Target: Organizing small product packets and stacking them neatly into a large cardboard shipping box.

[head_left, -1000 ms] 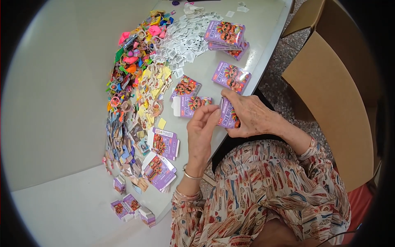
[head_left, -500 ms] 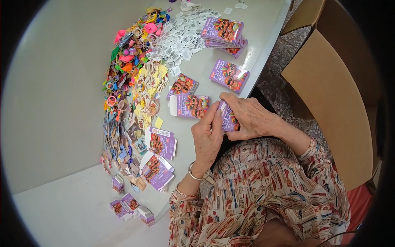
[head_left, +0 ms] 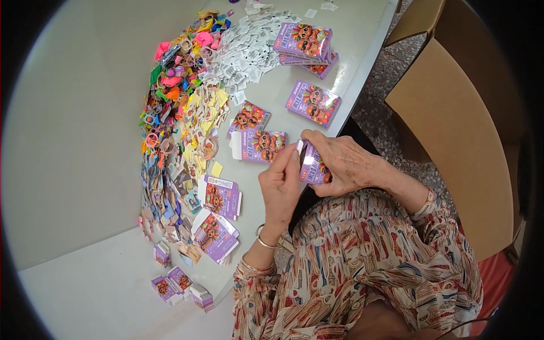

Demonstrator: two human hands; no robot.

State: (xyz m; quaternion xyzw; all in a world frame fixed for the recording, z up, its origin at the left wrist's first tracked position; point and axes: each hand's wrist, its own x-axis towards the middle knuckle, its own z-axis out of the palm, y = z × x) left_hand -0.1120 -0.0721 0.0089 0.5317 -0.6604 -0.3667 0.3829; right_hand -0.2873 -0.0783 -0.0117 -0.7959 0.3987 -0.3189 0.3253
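Note:
My right hand (head_left: 350,161) is wrapped round a small purple cardboard box (head_left: 311,168) with cartoon figures, at the table's near edge. The box's left end gapes, showing a dark inside. At that end my left hand (head_left: 279,190) is closed, thumb and fingers pinching the pale end flap (head_left: 300,145). Just beyond the left hand lies another purple box (head_left: 264,145) with its white flap out, partly over a further purple box (head_left: 249,117). A single closed box (head_left: 313,103) rests farther off, to the right.
Purple boxes (head_left: 304,43) are stacked at the far right. White packets (head_left: 249,48), colourful small toys (head_left: 170,82) and yellowish cards (head_left: 204,110) lie heaped along the left. Flattened boxes (head_left: 216,237) lie nearer. A large open carton (head_left: 453,153) stands right of the table edge.
My left hand has shifted slightly left, drawing the end flap away from the box. The held box's end now shows a dark gap. The right hand keeps its grip.

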